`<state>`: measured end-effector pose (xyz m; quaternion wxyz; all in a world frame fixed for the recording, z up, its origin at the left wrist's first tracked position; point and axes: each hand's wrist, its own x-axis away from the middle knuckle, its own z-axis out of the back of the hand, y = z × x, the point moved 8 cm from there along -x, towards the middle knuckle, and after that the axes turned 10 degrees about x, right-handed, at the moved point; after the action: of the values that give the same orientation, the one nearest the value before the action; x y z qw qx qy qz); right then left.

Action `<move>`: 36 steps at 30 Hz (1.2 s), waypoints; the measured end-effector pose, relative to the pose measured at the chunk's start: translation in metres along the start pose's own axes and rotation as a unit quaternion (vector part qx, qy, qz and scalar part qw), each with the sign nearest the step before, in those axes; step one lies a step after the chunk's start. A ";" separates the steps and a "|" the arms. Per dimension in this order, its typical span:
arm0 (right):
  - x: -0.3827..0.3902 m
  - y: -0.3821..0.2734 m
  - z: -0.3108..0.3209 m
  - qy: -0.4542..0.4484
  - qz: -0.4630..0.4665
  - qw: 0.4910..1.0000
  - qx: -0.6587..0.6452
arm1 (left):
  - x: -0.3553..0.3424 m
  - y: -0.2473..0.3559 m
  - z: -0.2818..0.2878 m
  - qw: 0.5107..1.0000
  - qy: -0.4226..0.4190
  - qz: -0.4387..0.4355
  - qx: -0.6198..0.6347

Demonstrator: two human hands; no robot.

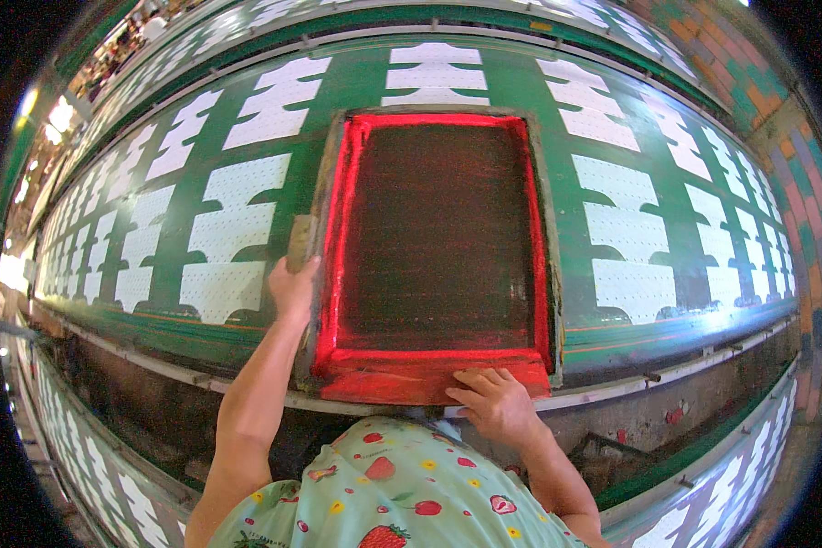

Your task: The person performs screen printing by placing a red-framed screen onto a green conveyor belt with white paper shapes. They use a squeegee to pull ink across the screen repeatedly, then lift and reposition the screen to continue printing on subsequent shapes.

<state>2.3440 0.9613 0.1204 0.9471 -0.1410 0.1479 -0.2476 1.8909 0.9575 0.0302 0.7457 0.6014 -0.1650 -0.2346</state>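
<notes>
A printing screen [443, 233] with a dark mesh and a red-smeared border lies on the long green printing table [329, 78]. My left hand [294, 283] is closed around a pale wooden piece [301, 236] against the frame's left side; I cannot tell whether it is fixed to the frame. At the screen's near red edge [393, 374], my right hand [493, 402] holds on, fingers curled over it. Rows of white cut pieces [237, 215] with small dots lie on the table either side of the screen.
A rail [648, 388] runs along the table's near edge, above a dark gap. Other green tables [630, 18] with white pieces stand beyond and behind me. Bright lights and clutter are at far left, a tiled floor [758, 68] at right. My patterned apron fills the bottom middle.
</notes>
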 end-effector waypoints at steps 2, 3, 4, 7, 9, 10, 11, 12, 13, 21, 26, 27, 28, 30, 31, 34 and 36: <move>-0.009 -0.011 -0.002 -0.007 0.008 0.999 0.040 | -0.003 -0.010 0.001 1.000 0.004 0.002 -0.024; -0.015 -0.013 -0.001 -0.002 0.010 0.999 0.051 | -0.005 -0.012 0.001 0.999 0.006 0.000 -0.044; -0.019 -0.016 0.001 0.002 0.006 0.998 0.062 | -0.005 -0.012 0.001 0.999 0.006 -0.006 -0.036; -0.040 -0.030 -0.004 0.001 0.002 0.997 0.071 | -0.004 -0.010 0.000 1.000 0.005 -0.001 -0.007; -0.058 -0.036 -0.016 -0.034 -0.007 0.994 0.104 | -0.001 -0.007 0.002 0.999 -0.002 0.011 -0.035; -0.066 -0.038 -0.026 -0.068 -0.015 0.989 0.134 | -0.001 -0.005 0.003 0.998 -0.007 0.009 -0.066; -0.072 -0.037 -0.038 -0.123 -0.034 0.978 0.163 | -0.001 -0.002 0.005 0.997 0.002 -0.007 -0.076; -0.080 -0.031 -0.039 -0.134 -0.051 0.978 0.150 | -0.001 0.003 0.006 0.996 0.013 -0.033 -0.079; -0.083 -0.019 -0.045 -0.188 -0.093 0.967 0.142 | 0.001 0.004 0.006 0.995 0.024 -0.056 -0.083; -0.072 -0.033 -0.033 -0.235 -0.125 0.955 0.129 | 0.000 -0.007 0.004 0.997 0.011 -0.078 0.017; -0.052 -0.058 -0.040 -0.104 -0.112 0.978 0.139 | -0.004 -0.017 0.002 0.998 0.006 -0.063 0.016; -0.049 -0.062 -0.039 -0.068 -0.100 0.982 0.142 | -0.003 -0.018 0.001 0.997 -0.001 -0.064 0.034; -0.047 -0.061 -0.041 -0.059 -0.103 0.982 0.146 | -0.003 -0.020 0.000 0.997 -0.007 -0.060 0.037; -0.050 -0.059 -0.045 -0.033 -0.104 0.983 0.146 | -0.004 -0.019 0.000 0.996 -0.011 -0.071 0.051; -0.054 -0.058 -0.046 -0.017 -0.091 0.983 0.156 | -0.004 -0.020 0.000 0.997 -0.012 -0.061 0.045; -0.076 -0.042 -0.048 0.024 -0.063 0.979 0.191 | -0.005 -0.017 -0.001 0.997 -0.020 -0.044 0.055; -0.095 -0.024 -0.051 0.036 -0.058 0.975 0.210 | -0.003 -0.016 -0.001 0.996 -0.029 -0.026 0.084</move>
<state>2.2364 0.9793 0.1015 0.9336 0.0622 0.1186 -0.3322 1.8866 0.9570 0.0145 0.6810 0.6591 -0.1902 -0.2562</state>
